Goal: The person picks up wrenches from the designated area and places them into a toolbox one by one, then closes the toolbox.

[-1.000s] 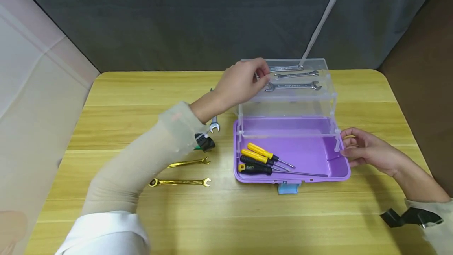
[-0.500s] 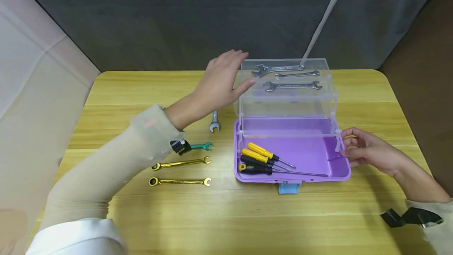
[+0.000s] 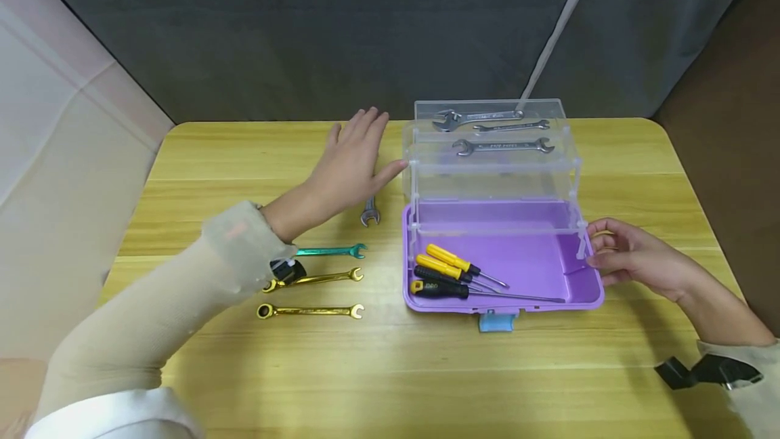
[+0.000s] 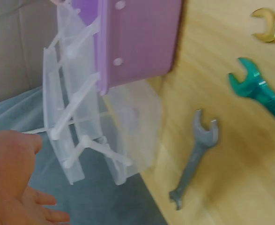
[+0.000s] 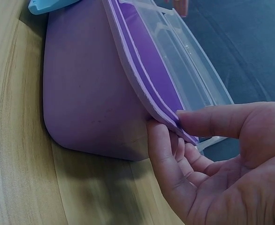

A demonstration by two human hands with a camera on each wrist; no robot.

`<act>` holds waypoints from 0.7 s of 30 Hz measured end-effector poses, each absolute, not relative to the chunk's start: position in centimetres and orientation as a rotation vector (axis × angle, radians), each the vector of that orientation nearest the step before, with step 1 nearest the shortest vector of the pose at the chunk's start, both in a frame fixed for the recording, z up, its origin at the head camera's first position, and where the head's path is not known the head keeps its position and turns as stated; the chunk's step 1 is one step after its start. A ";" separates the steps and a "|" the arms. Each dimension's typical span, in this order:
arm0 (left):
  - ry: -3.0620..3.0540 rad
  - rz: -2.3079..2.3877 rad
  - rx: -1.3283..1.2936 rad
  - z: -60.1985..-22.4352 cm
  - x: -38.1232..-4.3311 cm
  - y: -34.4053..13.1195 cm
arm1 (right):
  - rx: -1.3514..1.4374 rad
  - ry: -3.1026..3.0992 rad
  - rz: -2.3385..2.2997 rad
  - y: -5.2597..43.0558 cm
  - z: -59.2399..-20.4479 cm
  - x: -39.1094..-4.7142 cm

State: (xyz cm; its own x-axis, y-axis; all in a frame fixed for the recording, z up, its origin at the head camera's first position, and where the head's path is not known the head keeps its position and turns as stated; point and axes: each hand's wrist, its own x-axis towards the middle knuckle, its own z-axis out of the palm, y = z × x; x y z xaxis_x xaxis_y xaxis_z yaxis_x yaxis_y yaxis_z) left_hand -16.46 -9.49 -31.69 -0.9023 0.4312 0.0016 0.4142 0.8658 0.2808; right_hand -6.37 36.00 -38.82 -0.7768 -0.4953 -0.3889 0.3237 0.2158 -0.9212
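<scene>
A purple toolbox stands with its clear trays raised at the back. My right hand pinches the box's right rim between thumb and fingers, plain in the right wrist view. My left hand, fingers spread and holding nothing, hovers left of the trays, above a silver wrench. On the upper trays lie an adjustable wrench, a small silver wrench and a larger open-end wrench. Several screwdrivers, with yellow or black handles, lie at the front left of the box.
Left of the box, a green wrench and two gold wrenches, the nearer gold wrench among them, lie on the wooden table. A blue latch juts from the box's front. A dark curtain hangs behind.
My left hand has opened, leaving the adjustable wrench on the top tray, and drawn back left and down off the trays. My right hand has stayed on the rim.
</scene>
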 end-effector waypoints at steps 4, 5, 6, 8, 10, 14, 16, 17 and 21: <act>2.950 0.412 0.626 -33.0 -16.2 -10.2 | -0.151 1.854 -1.630 36.0 -38.8 -6.4; 2.943 0.412 0.611 -33.4 -16.1 -10.4 | -0.148 1.855 -1.628 36.0 -38.8 -6.4; 2.937 0.412 0.595 -33.8 -16.0 -10.6 | -0.145 1.857 -1.627 35.9 -38.8 -6.4; 2.925 0.408 0.569 -34.6 -15.8 -11.0 | -0.139 1.865 -1.619 35.9 -38.7 -6.4; 2.906 0.403 0.539 -35.4 -15.6 -11.3 | -0.132 1.875 -1.609 35.9 -38.7 -6.5; 2.879 0.388 0.519 -36.8 -15.3 -11.7 | -0.124 1.887 -1.599 35.8 -38.6 -6.4; 2.863 0.373 0.515 -37.3 -15.1 -11.9 | -0.124 1.885 -1.601 35.8 -38.6 -6.4; 2.854 0.365 0.513 -37.5 -15.1 -11.9 | -0.126 1.882 -1.605 35.8 -38.6 -6.4; 2.819 0.331 0.494 -38.4 -14.9 -12.1 | -0.132 1.881 -1.610 35.9 -38.7 -6.3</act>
State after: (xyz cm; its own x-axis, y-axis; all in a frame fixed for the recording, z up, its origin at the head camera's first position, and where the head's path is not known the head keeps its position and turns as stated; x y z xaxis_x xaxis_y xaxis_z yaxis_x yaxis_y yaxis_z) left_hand -14.90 -12.12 -38.43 -0.9083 0.3597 -0.2134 0.3004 0.9161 0.2655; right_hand -6.35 35.90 -38.69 -0.7835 -0.4718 -0.4044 0.3269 0.2404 -0.9140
